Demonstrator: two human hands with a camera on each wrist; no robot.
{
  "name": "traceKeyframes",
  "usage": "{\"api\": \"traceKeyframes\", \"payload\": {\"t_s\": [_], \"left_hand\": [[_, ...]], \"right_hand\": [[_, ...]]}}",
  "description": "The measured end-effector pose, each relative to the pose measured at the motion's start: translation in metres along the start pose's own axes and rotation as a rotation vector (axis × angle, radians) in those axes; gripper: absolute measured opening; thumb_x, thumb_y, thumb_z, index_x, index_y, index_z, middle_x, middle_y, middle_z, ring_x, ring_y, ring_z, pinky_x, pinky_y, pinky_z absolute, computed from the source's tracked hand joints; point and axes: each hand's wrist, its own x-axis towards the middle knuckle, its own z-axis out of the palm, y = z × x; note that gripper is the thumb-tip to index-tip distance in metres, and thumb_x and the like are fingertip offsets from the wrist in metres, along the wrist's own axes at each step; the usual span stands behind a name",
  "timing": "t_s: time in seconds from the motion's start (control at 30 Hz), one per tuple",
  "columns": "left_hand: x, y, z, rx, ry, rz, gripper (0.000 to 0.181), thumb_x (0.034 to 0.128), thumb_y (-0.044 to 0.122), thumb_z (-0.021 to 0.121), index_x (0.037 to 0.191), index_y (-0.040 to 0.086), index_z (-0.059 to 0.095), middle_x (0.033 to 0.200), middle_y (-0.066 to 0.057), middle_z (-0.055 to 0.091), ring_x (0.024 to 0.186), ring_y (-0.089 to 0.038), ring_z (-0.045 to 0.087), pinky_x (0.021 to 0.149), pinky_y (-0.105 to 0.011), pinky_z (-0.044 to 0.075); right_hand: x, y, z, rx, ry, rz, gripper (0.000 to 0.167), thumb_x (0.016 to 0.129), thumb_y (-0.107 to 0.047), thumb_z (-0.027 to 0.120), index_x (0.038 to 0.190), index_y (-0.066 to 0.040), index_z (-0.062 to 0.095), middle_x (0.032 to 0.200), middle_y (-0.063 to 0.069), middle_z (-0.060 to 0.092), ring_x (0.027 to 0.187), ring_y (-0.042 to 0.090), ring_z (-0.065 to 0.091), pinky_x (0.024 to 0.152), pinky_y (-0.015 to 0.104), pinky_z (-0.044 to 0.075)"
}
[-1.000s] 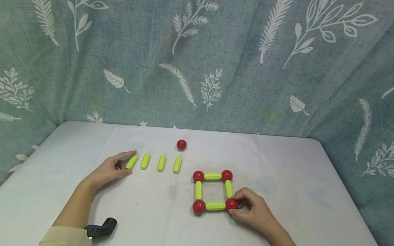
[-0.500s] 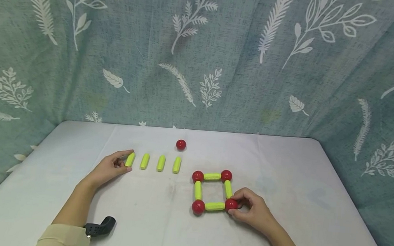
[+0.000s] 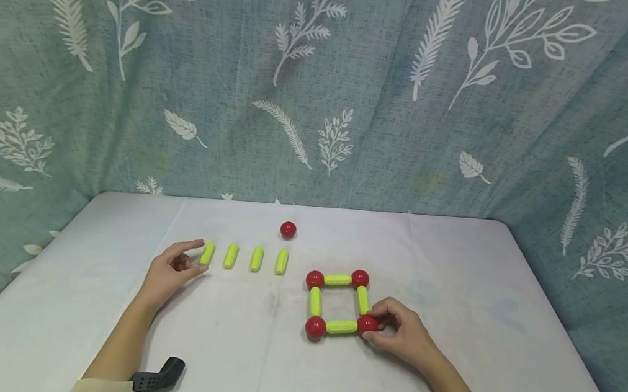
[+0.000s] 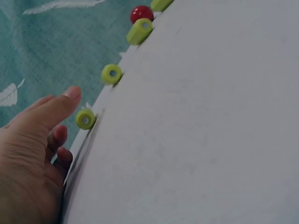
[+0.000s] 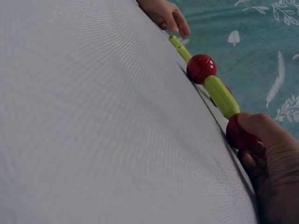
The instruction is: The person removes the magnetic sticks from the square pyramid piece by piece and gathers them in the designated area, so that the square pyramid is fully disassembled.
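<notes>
Right now the right hand (image 3: 405, 335) pinches a red ball (image 3: 365, 325) between its thumb and forefinger. This ball is the near right corner of a square frame lying to the left of that hand. From the pinched ball a near stick (image 3: 341, 327) runs leftward to a near left ball (image 3: 315, 328), and a right stick (image 3: 363, 300) runs away from the hand to a far right ball (image 3: 360, 278). Farther from the hand, a far stick (image 3: 338, 279) and a left stick (image 3: 315, 301) meet at a far left ball (image 3: 315, 279).

The left hand (image 3: 169, 273) has its thumb and forefinger spread apart, the other fingers curled in. Just beside their tips lies a yellow-green stick (image 3: 207, 253); whether the thumb touches it, I cannot tell. Three more sticks (image 3: 257, 259) lie in a row to the right of that hand, well apart from the right hand. Beyond the row, a loose ball (image 3: 288, 230) sits on the white tabletop (image 3: 255, 353). A black band (image 3: 154, 381) is on the left wrist, behind the hand, next to a beige sleeve (image 3: 106, 391).
</notes>
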Motion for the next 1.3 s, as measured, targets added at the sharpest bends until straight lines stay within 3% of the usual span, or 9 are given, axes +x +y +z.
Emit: {"api": "traceKeyframes", "payload": {"t_s": [0.07,0.2,0.43,0.63,0.73,1.07,1.3], "left_hand": [[-0.003,0.004,0.004,-0.039,0.018,0.032,0.05,0.0811,0.018,0.076,0.127,0.01,0.059,0.109,-0.01,0.059,0.074,-0.007,0.046,0.061,-0.016,0.041],[-0.007,0.016,0.01,-0.089,-0.021,0.067,0.049,0.0818,0.017,0.075,0.127,0.007,0.058,0.119,-0.013,0.06,0.076,-0.005,0.049,0.066,-0.013,0.043],[-0.019,0.062,0.023,-0.16,-0.092,0.14,0.046,0.0808,0.005,0.073,0.123,-0.004,0.058,0.115,-0.024,0.06,0.078,-0.007,0.053,0.073,-0.017,0.046],[-0.014,0.052,0.044,-0.216,-0.152,0.234,0.05,0.078,0.004,0.075,0.125,0.0,0.058,0.113,-0.018,0.062,0.077,-0.008,0.055,0.075,-0.017,0.047],[-0.012,0.056,0.054,-0.218,-0.182,0.268,0.049,0.078,0.006,0.076,0.124,0.001,0.059,0.113,-0.014,0.063,0.077,-0.009,0.056,0.075,-0.018,0.047],[-0.006,0.087,0.096,-0.213,-0.331,0.321,0.049,0.0806,0.01,0.075,0.126,0.004,0.058,0.115,-0.011,0.063,0.079,-0.011,0.058,0.08,-0.023,0.049],[0.0,0.112,0.125,-0.077,-0.469,0.301,0.048,0.0874,0.02,0.068,0.132,0.01,0.055,0.12,-0.003,0.06,0.086,-0.011,0.055,0.078,-0.023,0.048]], "right_hand": [[0.0,-0.001,0.0,0.002,0.0,0.016,0.03,0.074,-0.013,0.08,0.097,-0.009,0.061,0.096,0.004,0.063,0.081,0.01,0.058,0.072,0.023,0.052],[0.0,-0.001,0.0,0.006,-0.003,0.042,0.03,0.074,-0.013,0.08,0.097,-0.009,0.061,0.097,0.004,0.062,0.082,0.01,0.058,0.072,0.023,0.052],[0.0,-0.001,0.001,0.002,-0.003,0.042,0.03,0.074,-0.012,0.08,0.097,-0.009,0.06,0.096,0.003,0.062,0.081,0.01,0.058,0.071,0.023,0.052],[0.0,0.002,0.001,-0.011,0.002,0.022,0.03,0.074,-0.01,0.08,0.096,-0.01,0.06,0.095,0.003,0.062,0.08,0.01,0.058,0.071,0.023,0.052],[0.0,0.004,0.001,-0.011,0.004,0.018,0.03,0.074,-0.009,0.08,0.096,-0.011,0.06,0.095,0.003,0.062,0.08,0.009,0.058,0.071,0.023,0.052],[0.0,0.001,0.0,0.002,-0.007,0.012,0.031,0.074,-0.01,0.08,0.097,-0.009,0.06,0.096,0.004,0.062,0.081,0.011,0.058,0.071,0.023,0.052],[0.0,0.004,0.001,0.015,-0.002,-0.01,0.029,0.074,-0.008,0.079,0.096,-0.008,0.06,0.095,0.005,0.063,0.08,0.011,0.058,0.071,0.024,0.052]]}}
